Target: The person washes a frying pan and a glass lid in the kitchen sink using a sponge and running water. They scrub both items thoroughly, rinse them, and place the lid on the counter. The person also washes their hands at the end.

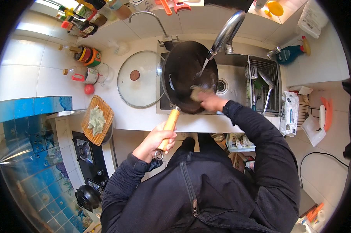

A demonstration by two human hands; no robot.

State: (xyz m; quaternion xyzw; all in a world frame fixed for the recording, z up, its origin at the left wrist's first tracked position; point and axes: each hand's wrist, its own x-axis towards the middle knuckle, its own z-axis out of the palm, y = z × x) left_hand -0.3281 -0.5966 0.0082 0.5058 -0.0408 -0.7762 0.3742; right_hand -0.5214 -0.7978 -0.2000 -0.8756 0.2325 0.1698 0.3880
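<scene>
My left hand [159,140] is closed around the light wooden handle [170,123] of a dark wok [187,70], which is tilted over the sink. Inside the wok, near its right lower wall, my right hand [212,102] presses a tan scrubber [199,92], blurred by motion; its exact kind is unclear. Water runs from the chrome faucet [226,32] into the wok. A glass lid [139,87] with a brown knob lies left of the wok, its right edge reaching over the sink's rim.
At the right of the steel sink [235,83] stands a wire rack [277,87] with utensils. A wicker tray [105,125] holding a pale cloth-like item is at the left counter end. Bottles [86,74] line the left wall; a wipes pack [289,113] lies right.
</scene>
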